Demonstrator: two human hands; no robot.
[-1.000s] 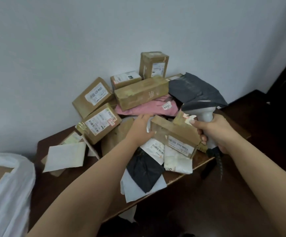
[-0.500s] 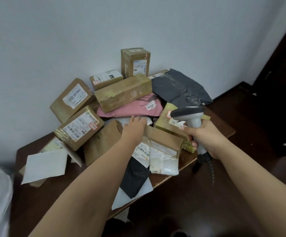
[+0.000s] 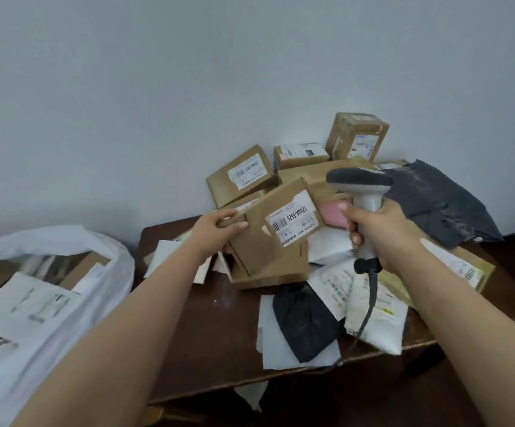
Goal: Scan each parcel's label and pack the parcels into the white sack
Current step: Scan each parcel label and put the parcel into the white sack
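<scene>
My left hand (image 3: pixel 219 230) grips the left end of a brown cardboard box (image 3: pixel 268 241), lifted off the pile and tilted so its white barcode label (image 3: pixel 293 221) faces up. My right hand (image 3: pixel 376 232) holds the grey handheld scanner (image 3: pixel 361 188) by its handle, with the scanner head just right of and above that label. Its dark cable hangs down over the parcels. The white sack (image 3: pixel 43 291) stands open at the lower left, with parcels inside it.
A dark wooden table (image 3: pixel 219 349) carries the pile: several cardboard boxes (image 3: pixel 242 174) against the white wall, a pink mailer (image 3: pixel 331 212), a dark grey mailer (image 3: pixel 434 204), a black pouch (image 3: pixel 304 318) and white mailers (image 3: pixel 376 312) near the front edge. Dark floor lies to the right.
My left hand has taken hold of the box and lifted it with its label turned up. My right hand has raised the scanner beside it. The view has swung left, showing the sack.
</scene>
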